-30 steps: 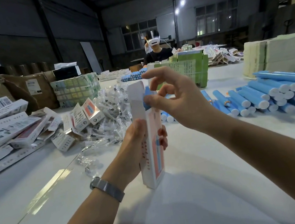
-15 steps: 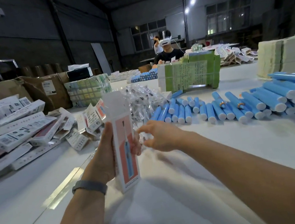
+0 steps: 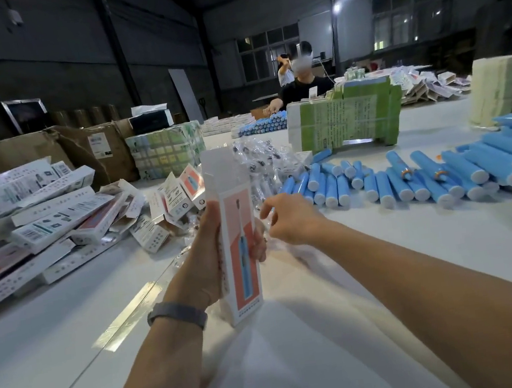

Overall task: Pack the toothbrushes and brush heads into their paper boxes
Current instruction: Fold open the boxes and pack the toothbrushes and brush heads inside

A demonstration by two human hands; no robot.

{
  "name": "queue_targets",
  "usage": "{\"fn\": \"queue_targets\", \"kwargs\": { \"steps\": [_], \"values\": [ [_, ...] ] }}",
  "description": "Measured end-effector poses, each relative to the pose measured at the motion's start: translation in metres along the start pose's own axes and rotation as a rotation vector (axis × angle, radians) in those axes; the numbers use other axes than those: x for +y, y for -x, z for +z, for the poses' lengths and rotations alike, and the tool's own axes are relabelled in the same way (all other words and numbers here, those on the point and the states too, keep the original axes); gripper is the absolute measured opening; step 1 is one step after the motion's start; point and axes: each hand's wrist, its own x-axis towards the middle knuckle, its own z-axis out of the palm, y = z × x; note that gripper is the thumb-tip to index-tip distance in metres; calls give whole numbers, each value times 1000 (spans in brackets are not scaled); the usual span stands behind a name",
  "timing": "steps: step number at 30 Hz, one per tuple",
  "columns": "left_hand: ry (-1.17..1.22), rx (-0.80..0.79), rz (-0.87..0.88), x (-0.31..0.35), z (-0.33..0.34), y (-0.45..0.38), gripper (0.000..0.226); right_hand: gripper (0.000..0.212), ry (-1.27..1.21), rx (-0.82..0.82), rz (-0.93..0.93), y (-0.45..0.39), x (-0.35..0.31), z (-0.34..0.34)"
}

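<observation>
left hand [image 3: 203, 260]: centre frame, wraps the paper box [image 3: 235, 229], thumb on the near side, fingertips on the far edge; keeps it upright so the mouth faces up for loading.
paper box: bottom end rests on the white table [image 3: 391, 273], top flap stands open (contents not visible).
right hand [image 3: 291, 218]: just right of the box, fingers loosely spread, holds nothing I can make out; reaches toward the bagged brush heads [image 3: 260, 163], likely the next insert.
blue toothbrush handles [image 3: 410, 178]: rows at right of frame, within easy reach.
packed boxes [image 3: 36, 211]: piled at left, out of the way.
</observation>
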Motion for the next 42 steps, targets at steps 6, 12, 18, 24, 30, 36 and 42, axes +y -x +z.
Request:
{"fn": "queue_targets", "kwargs": {
  "steps": [6, 12, 18, 24, 30, 36, 42],
  "values": [
    [60, -51, -29, -4, 10, -1, 66, 33, -282, 327, -104, 25, 1, -60],
    [81, -128, -51, -7, 26, -1, 65, 28, -742, 504, -248, 81, -6, -137],
    [-95, -164, -10, -2, 38, 5, 64, 28, -617, 269, -476, 113, -28, -165],
    [-225, -141, 32, 6, 56, 8, 51, 42, -309, 371, -556, 119, -43, -153],
    [-230, -137, 22, 7, 57, 10, 54, 45, -708, 403, -494, 116, -41, -147],
    [-220, -111, 32, 6, 56, 9, 54, 37, -864, 306, -540, 114, -47, -132],
    [-232, -123, 20, 6, 55, 9, 62, 31, -656, 453, -481, 110, -44, -130]
  ]
}}
